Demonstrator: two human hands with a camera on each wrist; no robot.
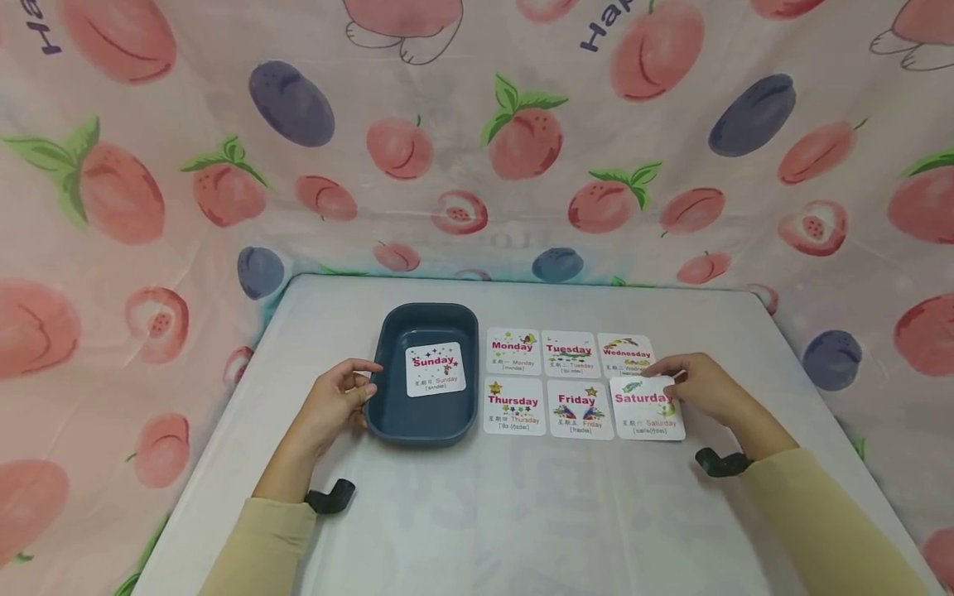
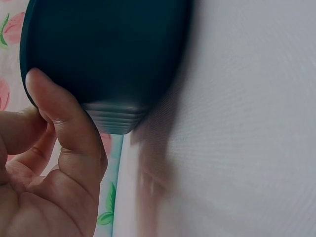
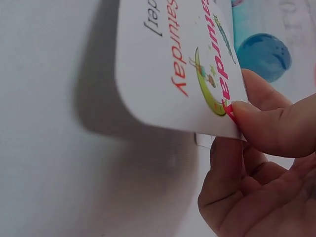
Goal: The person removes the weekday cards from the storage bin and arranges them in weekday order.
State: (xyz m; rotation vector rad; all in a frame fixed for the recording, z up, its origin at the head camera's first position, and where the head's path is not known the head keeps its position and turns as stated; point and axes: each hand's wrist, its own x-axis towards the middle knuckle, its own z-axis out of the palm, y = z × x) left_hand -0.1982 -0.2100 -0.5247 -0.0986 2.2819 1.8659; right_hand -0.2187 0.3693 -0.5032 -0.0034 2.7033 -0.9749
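Observation:
My right hand pinches the upper right edge of the Saturday card between thumb and fingers. In the right wrist view that card is raised off the cloth and casts a shadow. At the left, my left hand grips the rim of a dark blue tray, thumb over the edge and fingers outside. Inside the tray lies the Sunday card. Between tray and right hand are the Monday card, Tuesday card, Wednesday card, Thursday card and Friday card.
A white cloth covers the table. Behind and beside it hangs a pink curtain printed with peaches and dark plums. Black wrist mounts stick out near both sleeves.

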